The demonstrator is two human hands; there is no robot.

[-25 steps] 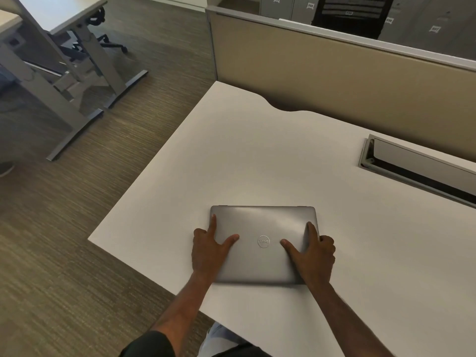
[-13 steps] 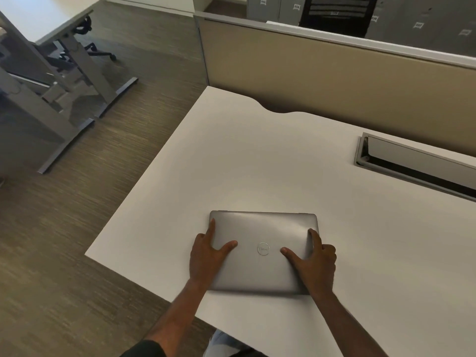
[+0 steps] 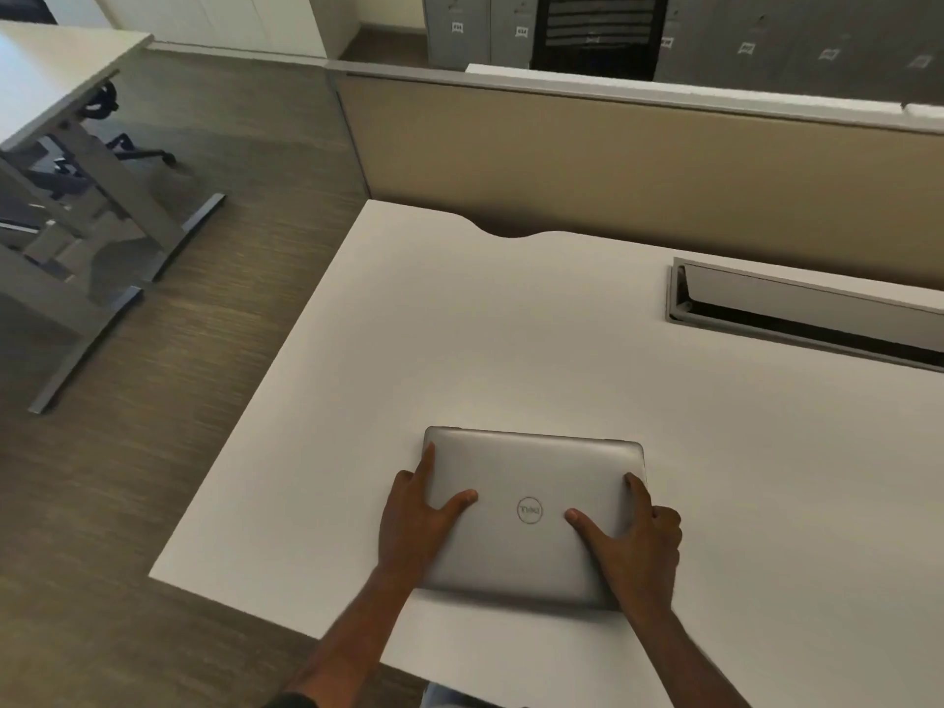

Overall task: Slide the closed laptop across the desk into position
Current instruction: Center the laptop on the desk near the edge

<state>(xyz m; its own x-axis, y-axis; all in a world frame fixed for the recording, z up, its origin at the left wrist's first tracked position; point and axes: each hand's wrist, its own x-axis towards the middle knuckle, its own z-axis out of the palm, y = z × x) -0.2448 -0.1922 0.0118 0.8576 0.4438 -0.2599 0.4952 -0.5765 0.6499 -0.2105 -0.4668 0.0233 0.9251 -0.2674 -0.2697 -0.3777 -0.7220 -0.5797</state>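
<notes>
A closed silver laptop (image 3: pixel 531 477) with a round logo lies flat on the white desk (image 3: pixel 459 324), near the desk's front edge. My left hand (image 3: pixel 414 523) grips its left side, thumb on the lid and forefinger along the edge. My right hand (image 3: pixel 636 549) holds the right side the same way, thumb on the lid near the logo. Both forearms reach in from the bottom of the view.
A long open cable tray slot (image 3: pixel 807 314) is set into the desk at the back right. A beige partition (image 3: pixel 613 161) runs along the desk's far edge. Another desk with metal legs (image 3: pixel 102 212) stands on the carpet to the left.
The laptop stays under both hands in the same grip. The view has tilted up a little, so more of the room behind the partition shows.
</notes>
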